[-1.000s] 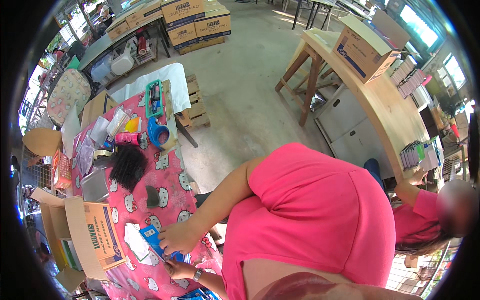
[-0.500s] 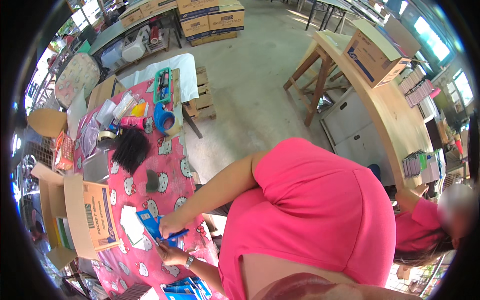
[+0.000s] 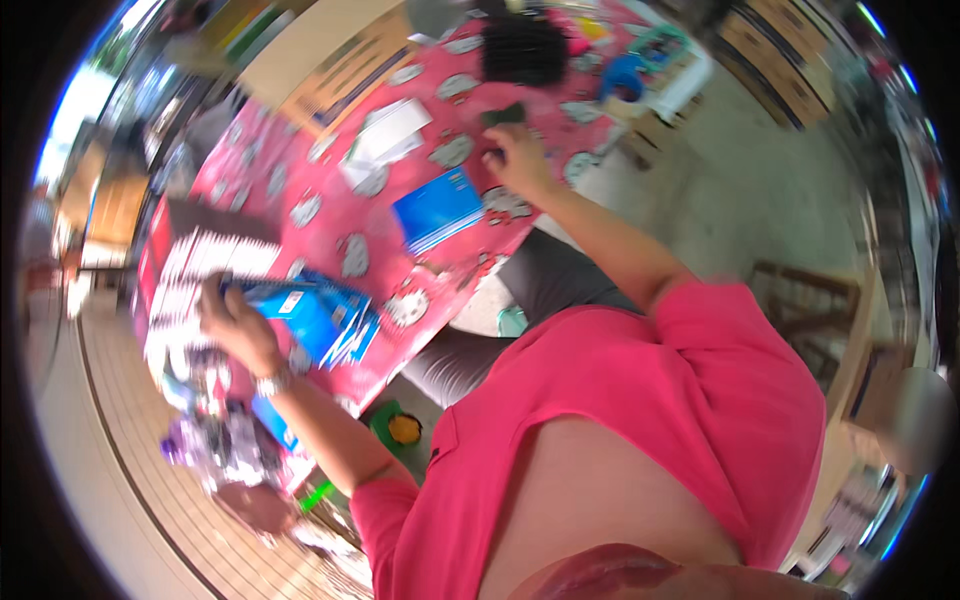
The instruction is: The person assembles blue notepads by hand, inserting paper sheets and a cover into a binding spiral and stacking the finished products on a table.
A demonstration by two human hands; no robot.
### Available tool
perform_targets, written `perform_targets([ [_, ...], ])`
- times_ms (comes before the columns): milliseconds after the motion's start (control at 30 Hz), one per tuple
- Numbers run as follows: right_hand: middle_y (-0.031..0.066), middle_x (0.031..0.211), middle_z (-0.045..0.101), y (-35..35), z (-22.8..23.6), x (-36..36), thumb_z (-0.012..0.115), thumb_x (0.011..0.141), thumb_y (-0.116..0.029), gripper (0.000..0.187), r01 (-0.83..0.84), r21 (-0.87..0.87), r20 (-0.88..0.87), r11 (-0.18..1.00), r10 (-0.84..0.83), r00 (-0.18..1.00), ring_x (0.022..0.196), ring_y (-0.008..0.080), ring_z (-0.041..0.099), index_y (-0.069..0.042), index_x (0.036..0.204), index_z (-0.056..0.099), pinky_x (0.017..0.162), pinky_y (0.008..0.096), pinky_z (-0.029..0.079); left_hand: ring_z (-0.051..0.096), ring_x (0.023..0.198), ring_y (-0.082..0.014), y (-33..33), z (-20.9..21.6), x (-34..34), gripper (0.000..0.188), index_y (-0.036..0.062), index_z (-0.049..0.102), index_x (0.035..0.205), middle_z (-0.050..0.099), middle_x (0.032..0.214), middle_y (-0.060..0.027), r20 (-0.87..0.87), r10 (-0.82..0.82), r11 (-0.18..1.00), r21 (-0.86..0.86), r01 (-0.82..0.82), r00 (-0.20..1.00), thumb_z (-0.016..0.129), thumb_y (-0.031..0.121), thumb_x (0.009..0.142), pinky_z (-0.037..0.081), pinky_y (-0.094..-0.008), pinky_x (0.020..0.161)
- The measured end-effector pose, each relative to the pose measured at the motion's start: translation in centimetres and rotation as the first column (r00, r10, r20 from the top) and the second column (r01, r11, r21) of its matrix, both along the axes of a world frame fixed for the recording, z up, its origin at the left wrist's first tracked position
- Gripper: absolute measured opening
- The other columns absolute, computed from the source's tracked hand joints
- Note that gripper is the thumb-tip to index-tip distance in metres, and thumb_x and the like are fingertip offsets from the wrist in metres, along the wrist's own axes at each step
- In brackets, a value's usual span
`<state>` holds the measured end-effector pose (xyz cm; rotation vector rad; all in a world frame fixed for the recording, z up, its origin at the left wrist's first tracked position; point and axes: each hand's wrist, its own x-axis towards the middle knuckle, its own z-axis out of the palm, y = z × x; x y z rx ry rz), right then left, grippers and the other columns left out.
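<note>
My left hand [image 3: 238,325] is at the left end of a loose pile of blue notebooks [image 3: 325,315], beside a stack of notebooks with spiral-bound edges [image 3: 215,260]. Its fingers look spread, though blur hides whether they touch a cover. My right hand [image 3: 522,165] is over the pink patterned tablecloth [image 3: 330,240], thumb and forefinger apart, close to a small dark green piece [image 3: 503,115]. No object shows in it. Between the hands lies a small stack of blue notebooks [image 3: 438,208]. White sheets [image 3: 390,138] are spread beyond it.
A cardboard box [image 3: 345,70] stands at the table's far left. Toward the back are a black bristly bundle [image 3: 523,52], a blue tape dispenser [image 3: 622,78] and a teal tray [image 3: 660,48]. A green container [image 3: 398,425] is below the near table edge.
My hands have parted from the blue notebook, which now lies on the table. The blue tool no longer shows in my right hand. My left hand has moved to the notebook piles; the view has turned left.
</note>
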<state>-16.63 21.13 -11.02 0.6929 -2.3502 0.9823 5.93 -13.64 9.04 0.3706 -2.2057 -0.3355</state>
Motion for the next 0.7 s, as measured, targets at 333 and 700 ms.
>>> perform_targets([
  [333, 0.0298, 0.131, 0.052, -20.4, 4.1, 13.0, 0.061, 0.088, -0.049, 0.074, -0.647, -0.261, 0.572, 0.716, 0.655, 0.494, 0.125, 0.0395, 0.049, 0.010, 0.131, 0.046, 0.104, 0.0452, 0.039, 0.038, 0.136, -0.0328, -3.1, -15.1, 0.4, 0.067, 0.0141, 0.038, 0.143, 0.048, 0.142, -0.0134, 0.387, 0.158, 0.987, -0.078, -0.138, 0.909, 0.063, 0.029, 0.082, 0.022, -0.0588, 0.109],
  [700, 0.0170, 0.102, 0.066, -25.8, 5.2, 14.3, 0.059, 0.089, -0.034, 0.048, -0.385, -0.455, 0.889, 0.803, 0.432, -0.150, 0.093, 0.0242, 0.064, 0.005, 0.118, 0.058, 0.082, 0.0395, 0.051, 0.061, 0.103, -0.0230, -5.2, -15.6, 4.9, 0.057, 0.0010, 0.054, 0.129, 0.062, 0.118, -0.0125, 0.221, -0.124, 0.069, 0.974, -0.214, 0.967, 0.055, 0.045, 0.093, 0.049, -0.0384, 0.087],
])
